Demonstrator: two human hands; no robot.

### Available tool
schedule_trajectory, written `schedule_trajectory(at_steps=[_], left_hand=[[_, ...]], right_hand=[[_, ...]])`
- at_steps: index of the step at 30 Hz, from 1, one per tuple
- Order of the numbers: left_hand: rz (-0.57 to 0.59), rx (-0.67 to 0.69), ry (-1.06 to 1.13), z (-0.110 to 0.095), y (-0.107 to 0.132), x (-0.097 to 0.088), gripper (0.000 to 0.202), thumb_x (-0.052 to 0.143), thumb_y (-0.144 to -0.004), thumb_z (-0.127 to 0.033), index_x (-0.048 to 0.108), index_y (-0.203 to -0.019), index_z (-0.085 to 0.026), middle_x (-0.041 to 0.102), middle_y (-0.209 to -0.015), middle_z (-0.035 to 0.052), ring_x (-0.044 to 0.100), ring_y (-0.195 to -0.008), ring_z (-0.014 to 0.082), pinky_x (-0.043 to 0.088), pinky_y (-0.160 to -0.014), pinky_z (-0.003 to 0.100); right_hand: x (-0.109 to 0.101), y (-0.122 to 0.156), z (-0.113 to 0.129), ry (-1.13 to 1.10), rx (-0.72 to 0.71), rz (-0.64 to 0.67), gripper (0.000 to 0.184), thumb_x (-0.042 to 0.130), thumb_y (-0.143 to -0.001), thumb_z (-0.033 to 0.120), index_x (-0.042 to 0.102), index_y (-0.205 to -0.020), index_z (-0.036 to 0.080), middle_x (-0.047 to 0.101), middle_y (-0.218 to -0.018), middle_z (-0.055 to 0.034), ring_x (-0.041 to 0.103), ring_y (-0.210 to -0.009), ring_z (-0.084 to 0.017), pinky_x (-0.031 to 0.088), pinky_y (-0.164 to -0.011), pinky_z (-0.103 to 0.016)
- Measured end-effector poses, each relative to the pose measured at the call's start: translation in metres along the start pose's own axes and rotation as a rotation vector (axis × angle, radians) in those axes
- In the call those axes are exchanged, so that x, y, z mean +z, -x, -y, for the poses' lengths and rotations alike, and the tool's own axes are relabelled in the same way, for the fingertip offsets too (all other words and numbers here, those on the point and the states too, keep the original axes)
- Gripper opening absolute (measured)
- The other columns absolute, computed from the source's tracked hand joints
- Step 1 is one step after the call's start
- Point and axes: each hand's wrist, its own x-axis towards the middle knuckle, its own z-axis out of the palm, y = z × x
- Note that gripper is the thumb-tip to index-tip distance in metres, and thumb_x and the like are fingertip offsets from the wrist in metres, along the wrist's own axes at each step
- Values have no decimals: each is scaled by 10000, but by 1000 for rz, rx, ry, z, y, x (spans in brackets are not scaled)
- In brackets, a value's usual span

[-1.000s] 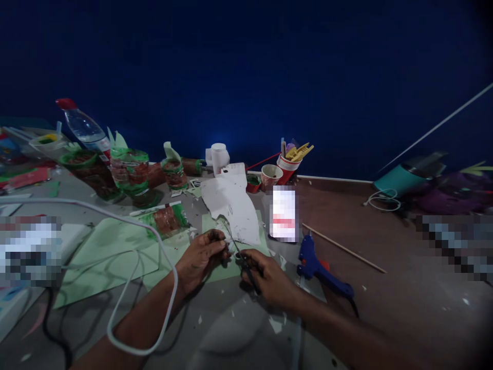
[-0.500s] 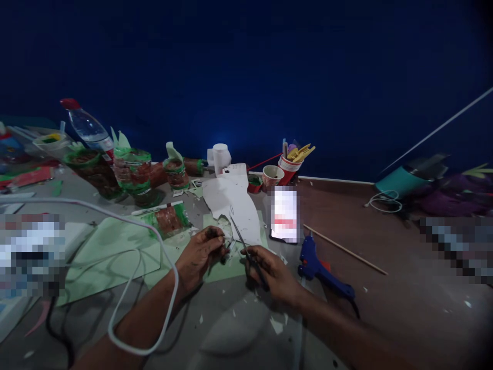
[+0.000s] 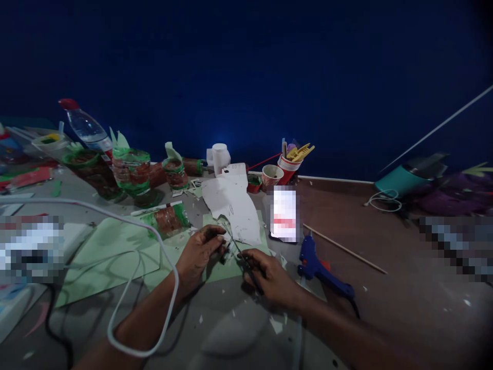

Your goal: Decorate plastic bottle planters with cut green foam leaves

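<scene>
My right hand [image 3: 267, 272] is closed round the dark handles of a pair of scissors [image 3: 234, 240], whose blades point up and to the left. The blades reach close to the fingertips of my left hand [image 3: 202, 254]. That hand is closed in a pinch; what it holds is too small and dark to make out. Beneath the hands lies a sheet of light green paper [image 3: 219, 272] with small scraps on it. Just beyond the hands is a white cut sheet of paper [image 3: 231, 200] with pencil marks.
A blue glue gun [image 3: 323, 270], a wooden stick [image 3: 346, 249] and a lit phone [image 3: 284, 213] lie to the right. Brown-and-green painted bottle pieces [image 3: 133, 174] stand at the back left. A white cable [image 3: 173, 303] loops over my left forearm. Paper cups [image 3: 272, 176] stand at the back.
My right hand has moved slightly left, bringing the scissors' blades nearer to my left fingertips. The blades now look a little parted. My left hand has barely moved.
</scene>
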Motion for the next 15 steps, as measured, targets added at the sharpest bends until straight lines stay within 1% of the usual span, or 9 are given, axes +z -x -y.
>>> schedule_trajectory(at_steps=[3,5,7,9,13,15], left_hand=[[-29,31,-3,2,-3,-1,343,790,-603,-222,557,-853,-185,584,-622,-39,557,-533,102,449,-532,219],[-39,47,-13,1,-3,-2,320,790,-596,-226,553,-807,-192,582,-617,-39,558,-535,107,448,-537,225],[-36,64,-44,0,-3,-2,271,785,-605,-243,560,-743,-181,573,-602,-34,550,-534,103,438,-538,221],[-28,75,-66,-2,-2,-2,246,784,-609,-253,582,-719,-166,569,-594,-27,543,-541,97,430,-539,212],[-66,88,-88,-3,-3,-2,245,788,-591,-257,619,-733,-151,563,-565,-27,524,-529,89,414,-510,199],[-92,104,-76,-2,-4,-2,271,788,-577,-251,617,-765,-156,571,-582,-33,520,-518,85,419,-501,201]], right_hand=[[0,0,1,29,-1,-5,275,549,-726,193,566,-999,167,572,-716,4,520,-639,-120,438,-578,-234],[1,0,2,20,-1,-5,268,550,-727,198,567,-993,170,573,-708,4,521,-636,-123,440,-572,-239],[1,0,2,6,4,-4,272,542,-729,201,561,-999,168,571,-704,4,525,-636,-125,441,-575,-244],[1,0,2,-7,18,2,275,531,-730,197,553,-1001,160,566,-706,2,526,-632,-121,438,-580,-245],[0,0,2,2,28,19,279,528,-732,196,545,-1009,165,543,-680,18,499,-602,-107,422,-566,-230],[0,0,2,19,18,23,276,536,-730,203,549,-1005,174,549,-696,16,499,-613,-109,424,-573,-227]])
